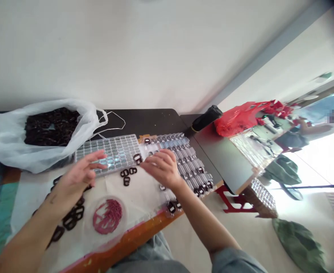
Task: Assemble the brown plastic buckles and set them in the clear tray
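My right hand (pixel 163 167) has its fingers pinched together, with a dark brown oval, buckle-like piece (pixel 137 158) at their tips, above the paper-covered table. My left hand (pixel 83 172) hovers over the near edge of a clear tray of small rectangular compartments (pixel 121 149), fingers apart and nothing seen between them. Between the hands lie several more dark oval pieces (pixel 126 181). A heap of the same pieces (pixel 74 216) sits under and beside my left forearm. A clear round dish (pixel 108 216) holds thin pinkish-red strips.
A white plastic bag (pixel 2 132) full of dark pieces stands at the back left. Ridged clear trays (pixel 188 155) with some dark pieces spread to the right. Beyond are a black umbrella-like roll (pixel 207 118), a red bag (pixel 236 117), a red stool (pixel 235 201) and another person (pixel 316 129).
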A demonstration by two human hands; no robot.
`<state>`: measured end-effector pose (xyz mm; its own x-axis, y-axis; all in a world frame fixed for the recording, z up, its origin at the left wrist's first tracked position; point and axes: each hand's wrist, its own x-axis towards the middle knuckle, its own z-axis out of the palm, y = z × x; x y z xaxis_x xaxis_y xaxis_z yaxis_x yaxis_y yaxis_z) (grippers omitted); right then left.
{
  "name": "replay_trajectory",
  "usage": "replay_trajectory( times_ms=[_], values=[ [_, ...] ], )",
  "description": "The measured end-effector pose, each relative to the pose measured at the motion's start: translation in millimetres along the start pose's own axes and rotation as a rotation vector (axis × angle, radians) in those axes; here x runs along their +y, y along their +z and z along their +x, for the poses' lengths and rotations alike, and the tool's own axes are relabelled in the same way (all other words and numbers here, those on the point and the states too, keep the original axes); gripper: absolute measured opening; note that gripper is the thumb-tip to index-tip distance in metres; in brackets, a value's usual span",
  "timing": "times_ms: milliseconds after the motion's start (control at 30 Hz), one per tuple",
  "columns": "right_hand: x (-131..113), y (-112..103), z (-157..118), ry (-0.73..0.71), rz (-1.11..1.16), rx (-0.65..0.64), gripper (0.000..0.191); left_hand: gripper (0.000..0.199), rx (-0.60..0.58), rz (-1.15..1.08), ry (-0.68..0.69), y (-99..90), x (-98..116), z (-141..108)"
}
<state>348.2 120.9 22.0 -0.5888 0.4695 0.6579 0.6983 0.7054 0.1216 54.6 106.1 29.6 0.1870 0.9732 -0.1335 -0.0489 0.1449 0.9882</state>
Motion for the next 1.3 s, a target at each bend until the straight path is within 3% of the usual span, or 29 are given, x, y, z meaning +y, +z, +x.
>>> replay_trajectory(
  times_ms=[167, 300, 600, 867, 1000, 1133, 1200, 1300],
  values=[
    [81.4, 32.7, -35.8, 0.303, -0.069, -0.298, 0.012, 0.033, 0.219, 0.120, 0.081, -24.2, 29.3, -8.9],
    [114.7, 52.9, -44.2, 0.325, -0.079, -0.413, 0.014, 0.027, 0.269, 0.080, 0.082, -22.1, 32.9, -13.2],
    [131.5, 66.3, -34.3, 0.256, -0.024, -0.585, 0.016, 0.032, 0.259, 0.159, 0.075, -30.5, 18.2, -6.2],
    [136.7, 60.5, -23.8, 0.188, 0.034, -0.647, 0.017, 0.030, 0.245, 0.166, 0.101, -27.2, 27.8, -11.3],
    [127.6, 48.8, -23.7, 0.219, 0.016, -0.611, 0.019, 0.030, 0.214, 0.164, 0.153, -28.5, 28.4, -14.3],
    [100.9, 14.7, -42.9, 0.347, -0.057, -0.504, 0.027, 0.029, 0.137, 0.221, 0.238, -38.7, 20.4, -15.9],
    [87.3, -11.7, -70.5, 0.490, -0.100, -0.413, 0.034, 0.025, 0.082, 0.309, 0.286, -42.3, 18.6, -17.8],
    [72.2, -56.2, -136.7, 0.983, -0.046, -0.133, 0.041, 0.022, -0.160, 0.484, 0.269, -37.3, 19.6, -24.2]
  ],
)
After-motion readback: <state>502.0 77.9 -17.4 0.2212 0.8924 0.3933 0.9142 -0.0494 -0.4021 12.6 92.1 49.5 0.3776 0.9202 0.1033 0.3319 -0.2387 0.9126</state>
